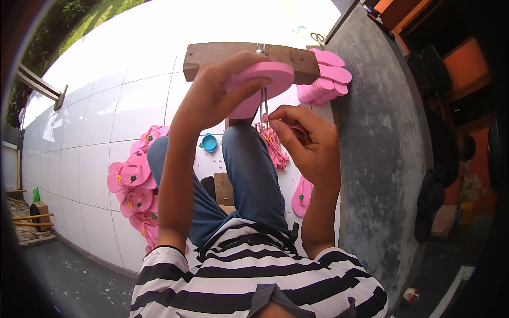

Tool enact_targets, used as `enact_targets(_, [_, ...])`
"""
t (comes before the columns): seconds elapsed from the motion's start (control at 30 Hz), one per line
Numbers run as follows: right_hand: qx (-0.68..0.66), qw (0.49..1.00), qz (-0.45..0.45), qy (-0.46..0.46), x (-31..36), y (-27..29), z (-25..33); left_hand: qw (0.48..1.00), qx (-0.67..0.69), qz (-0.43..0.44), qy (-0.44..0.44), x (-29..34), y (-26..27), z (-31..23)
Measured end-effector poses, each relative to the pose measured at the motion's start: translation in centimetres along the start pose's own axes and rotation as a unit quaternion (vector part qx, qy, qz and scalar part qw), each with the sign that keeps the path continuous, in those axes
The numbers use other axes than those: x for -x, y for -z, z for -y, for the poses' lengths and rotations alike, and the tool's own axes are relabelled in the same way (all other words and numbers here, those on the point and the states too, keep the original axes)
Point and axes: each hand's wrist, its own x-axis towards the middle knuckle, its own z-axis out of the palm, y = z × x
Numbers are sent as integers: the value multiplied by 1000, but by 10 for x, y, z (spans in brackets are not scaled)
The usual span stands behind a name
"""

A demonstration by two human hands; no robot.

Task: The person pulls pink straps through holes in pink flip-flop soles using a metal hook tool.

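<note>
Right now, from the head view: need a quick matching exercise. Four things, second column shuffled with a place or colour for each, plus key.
Column one:
1. small bowl
2. long wooden beam
3. heap of strapped sandals
4. raised sole

Column two:
A. in the left hand
B. on the tiles, left of both knees
C. light blue
D. brown

Pairs: 1-C, 2-D, 3-B, 4-A

Bright daylight floods white floor tiles (90, 119) between green grass (101, 22) and a mottled grey strip (374, 159)
</note>
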Motion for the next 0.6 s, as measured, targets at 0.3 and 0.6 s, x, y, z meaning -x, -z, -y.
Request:
enact_targets(0.3, [-141, 987, 11, -78, -2, -3, -7, 1000, 5, -16, -26, 13, -8, -4])
enact_targets(0.6, [-35, 976, -180, 114, -5, -5, -34, 996, 33, -86, 3, 32, -24, -19])
